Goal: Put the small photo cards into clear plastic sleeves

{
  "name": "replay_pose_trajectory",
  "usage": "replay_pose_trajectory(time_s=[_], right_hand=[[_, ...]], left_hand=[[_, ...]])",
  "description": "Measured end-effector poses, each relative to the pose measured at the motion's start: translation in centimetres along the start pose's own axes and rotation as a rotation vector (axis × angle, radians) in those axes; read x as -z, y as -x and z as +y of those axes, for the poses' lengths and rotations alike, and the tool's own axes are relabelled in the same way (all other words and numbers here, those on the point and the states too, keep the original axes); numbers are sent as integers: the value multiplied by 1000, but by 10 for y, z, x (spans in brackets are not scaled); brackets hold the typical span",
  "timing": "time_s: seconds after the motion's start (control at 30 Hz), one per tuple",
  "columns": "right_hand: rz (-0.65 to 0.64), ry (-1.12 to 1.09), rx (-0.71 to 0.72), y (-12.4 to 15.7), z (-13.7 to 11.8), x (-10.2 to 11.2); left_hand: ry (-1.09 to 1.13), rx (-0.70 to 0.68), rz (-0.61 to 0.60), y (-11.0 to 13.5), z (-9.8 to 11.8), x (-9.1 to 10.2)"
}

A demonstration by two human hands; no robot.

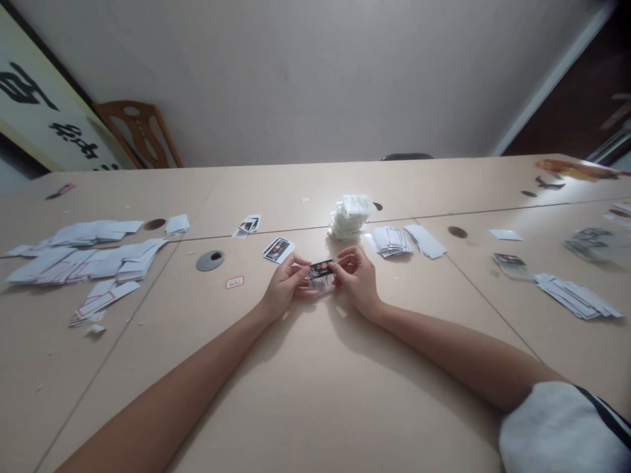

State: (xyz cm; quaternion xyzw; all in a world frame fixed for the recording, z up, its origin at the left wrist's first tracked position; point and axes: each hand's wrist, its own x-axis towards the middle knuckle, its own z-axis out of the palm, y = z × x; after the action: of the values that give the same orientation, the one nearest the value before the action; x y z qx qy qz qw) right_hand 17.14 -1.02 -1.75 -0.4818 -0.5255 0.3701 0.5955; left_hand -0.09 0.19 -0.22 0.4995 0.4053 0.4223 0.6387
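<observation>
"Can you read the dark card (321, 269)?"
"No, its print is too tiny, and the right hand (362, 282) covers a bit."
"What about the chair (143, 138)?"
"The table (320, 394) hides its legs."
"And the big sign (44, 108)?"
"The view's left edge cuts it off."

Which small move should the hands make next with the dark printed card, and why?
Probably the right hand should ease the dark printed card lower along the clear plastic case, while the left hand steadies them. Clear plastic shows below the card, both hands hold the pair by its sides, and the right thumb rests at the card's edge. Whether it is inside, I cannot tell.
</observation>
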Motion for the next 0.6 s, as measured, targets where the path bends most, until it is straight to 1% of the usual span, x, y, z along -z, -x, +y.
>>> replay_pose_trajectory(time_s=[0.1, 0.27, 0.6], right_hand=[[-3, 8, -1, 0, 0, 0], [-5, 10, -7, 0, -2, 0], [-25, 36, -21, 0, -4, 1]], left_hand=[[-4, -4, 4, 0, 0, 0], [16, -3, -29, 0, 1, 0], [6, -12, -22, 1, 2, 0]])
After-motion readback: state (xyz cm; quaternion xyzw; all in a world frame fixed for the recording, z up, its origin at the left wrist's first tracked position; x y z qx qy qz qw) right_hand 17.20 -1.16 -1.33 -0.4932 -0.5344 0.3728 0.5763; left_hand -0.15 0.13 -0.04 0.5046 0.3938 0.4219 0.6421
